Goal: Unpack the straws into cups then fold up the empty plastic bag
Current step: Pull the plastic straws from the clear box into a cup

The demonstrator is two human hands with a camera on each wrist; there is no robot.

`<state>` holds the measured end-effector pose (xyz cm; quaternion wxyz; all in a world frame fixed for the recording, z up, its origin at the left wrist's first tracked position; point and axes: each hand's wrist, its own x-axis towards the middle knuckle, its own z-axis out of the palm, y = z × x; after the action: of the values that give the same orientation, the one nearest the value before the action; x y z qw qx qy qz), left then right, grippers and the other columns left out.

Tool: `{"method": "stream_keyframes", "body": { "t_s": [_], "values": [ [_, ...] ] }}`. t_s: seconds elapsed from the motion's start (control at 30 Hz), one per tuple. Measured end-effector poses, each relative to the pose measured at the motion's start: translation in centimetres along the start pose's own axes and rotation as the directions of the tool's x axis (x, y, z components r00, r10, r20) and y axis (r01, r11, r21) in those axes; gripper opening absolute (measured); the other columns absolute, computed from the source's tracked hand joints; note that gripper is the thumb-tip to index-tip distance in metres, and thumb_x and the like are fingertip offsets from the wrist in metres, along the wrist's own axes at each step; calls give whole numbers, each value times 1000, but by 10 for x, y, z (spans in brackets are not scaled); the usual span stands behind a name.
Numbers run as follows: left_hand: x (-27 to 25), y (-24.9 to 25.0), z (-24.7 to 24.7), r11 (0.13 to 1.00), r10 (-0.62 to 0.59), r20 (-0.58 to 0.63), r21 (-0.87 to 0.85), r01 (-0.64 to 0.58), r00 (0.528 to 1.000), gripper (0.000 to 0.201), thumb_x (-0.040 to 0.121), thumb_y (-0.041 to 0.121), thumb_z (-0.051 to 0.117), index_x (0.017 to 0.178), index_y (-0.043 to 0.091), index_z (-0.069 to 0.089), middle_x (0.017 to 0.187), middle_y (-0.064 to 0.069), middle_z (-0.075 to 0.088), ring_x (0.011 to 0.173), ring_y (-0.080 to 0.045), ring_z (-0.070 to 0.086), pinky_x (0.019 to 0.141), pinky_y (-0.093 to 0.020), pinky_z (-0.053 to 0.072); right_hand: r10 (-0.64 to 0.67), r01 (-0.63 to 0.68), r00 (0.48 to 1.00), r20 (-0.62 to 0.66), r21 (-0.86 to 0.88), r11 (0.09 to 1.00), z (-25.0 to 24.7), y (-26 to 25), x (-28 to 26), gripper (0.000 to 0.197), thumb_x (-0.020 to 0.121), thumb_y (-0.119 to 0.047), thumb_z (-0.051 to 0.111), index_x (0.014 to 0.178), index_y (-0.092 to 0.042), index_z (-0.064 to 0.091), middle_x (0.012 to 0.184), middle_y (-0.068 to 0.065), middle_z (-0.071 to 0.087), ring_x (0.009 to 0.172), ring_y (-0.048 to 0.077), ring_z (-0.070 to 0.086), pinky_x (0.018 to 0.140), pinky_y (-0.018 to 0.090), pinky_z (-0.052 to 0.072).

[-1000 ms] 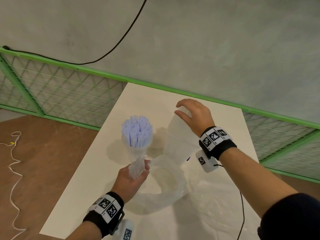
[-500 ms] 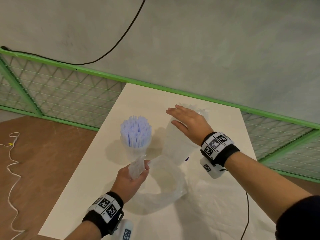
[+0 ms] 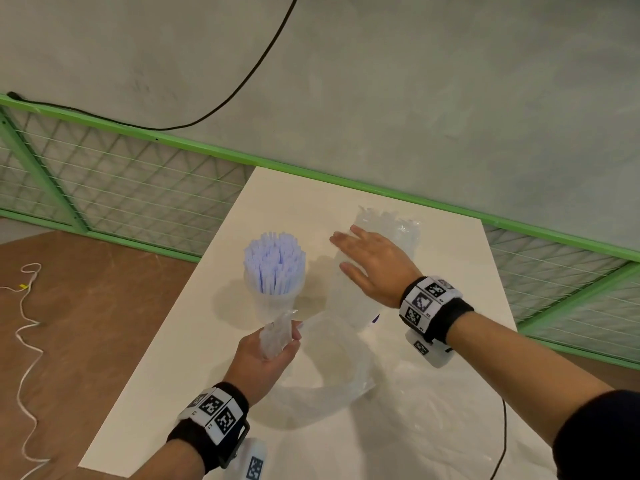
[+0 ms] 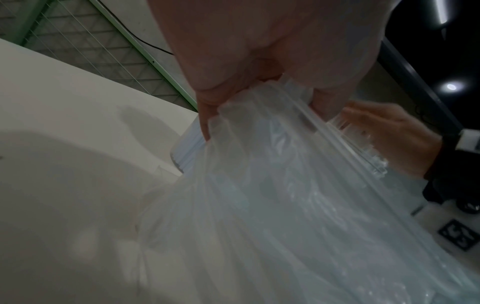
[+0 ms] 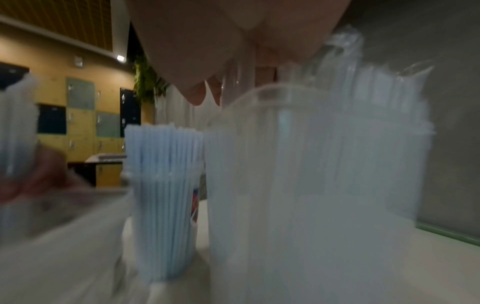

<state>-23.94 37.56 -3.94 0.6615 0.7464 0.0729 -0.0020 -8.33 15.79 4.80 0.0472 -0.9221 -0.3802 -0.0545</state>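
Your worktop (image 3: pixel 194 358) carries everything, and the plastic bag (image 3: pixel 332 386) sprawls across its near half, looped beside the blue-straw cup (image 3: pixel 273 303). Take that cup as your mark: just right of it stands the clear-straw cup (image 3: pixel 349 303), packed with clear straws (image 3: pixel 398 226). Your right hand (image 3: pixel 377 265) lies flat over those straws, fingers (image 3: pixel 341 239) straight and slightly apart, gripping nothing. The blue straws (image 3: pixel 275 261) stand upright in the marker cup. Just in front of it, your left hand (image 3: pixel 263 362) is curled tight round a bunched end of the bag (image 4: pixel 259 127).
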Motion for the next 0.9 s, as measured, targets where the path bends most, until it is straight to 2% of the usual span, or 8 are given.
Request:
{"method": "stream_keyframes", "body": {
  "t_s": [0.13,0.27,0.33,0.43,0.57,0.7,0.77,0.9],
  "values": [
    [-1,1,-1,1000,-6,8,1,6,1000,5,88,10,70,91,14,72,102,17,74,93,-1,67,78,-8,46,-16,18,1000,23,-49,999,2,0,-3,60,99,-54,22,148,-24,38,152,-7,41,146,23,26,116,43,24],
    [-2,4,0,1000,-7,2,15,7,1000,5,88,9,70,89,13,72,98,22,72,86,1,66,72,-7,45,73,-83,994,-85,-124,989,-3,1,3,56,93,-65,30,138,-36,48,151,-12,41,146,23,25,108,59,23],
    [-3,5,1,1000,-12,-6,11,12,1000,6,88,8,70,90,13,73,92,26,71,81,3,65,69,-7,45,153,-161,986,-62,-148,976,-2,1,9,55,89,-70,30,134,-44,49,152,-15,37,147,24,21,104,63,20],
    [-4,6,1,1000,-15,-4,8,15,1000,6,88,7,70,91,12,73,88,28,71,76,4,64,67,-6,45,238,-245,968,-77,-95,965,3,4,18,43,91,-63,37,119,-41,61,136,-14,56,139,23,36,96,57,27],
    [-3,5,-1,1000,-22,-3,15,22,1000,6,87,8,70,91,12,73,90,26,71,76,5,63,69,-7,44,205,-200,949,-241,46,979,8,11,23,27,92,-43,47,97,-29,70,105,-9,70,114,30,53,78,45,33],
    [-3,6,-1,999,-31,-7,15,31,1000,10,87,8,70,92,16,75,87,25,71,77,3,64,70,-8,45,238,-187,927,-290,191,964,-4,24,28,19,95,-31,54,105,-26,69,110,-4,70,112,28,57,87,51,45],
    [-3,7,-1,999,-31,-7,12,31,999,10,87,8,70,93,15,74,86,25,71,78,3,64,70,-8,45,250,-239,941,-228,72,968,-11,26,27,23,98,-38,50,116,-31,65,125,-10,64,123,22,51,95,49,34],
    [-3,8,1,999,-28,8,33,28,1000,8,87,8,70,93,13,74,83,27,70,77,6,64,69,-6,44,256,-232,965,63,-255,938,-5,19,24,43,103,-48,26,144,-40,38,156,-20,28,147,13,18,104,51,18]
  ]
}}
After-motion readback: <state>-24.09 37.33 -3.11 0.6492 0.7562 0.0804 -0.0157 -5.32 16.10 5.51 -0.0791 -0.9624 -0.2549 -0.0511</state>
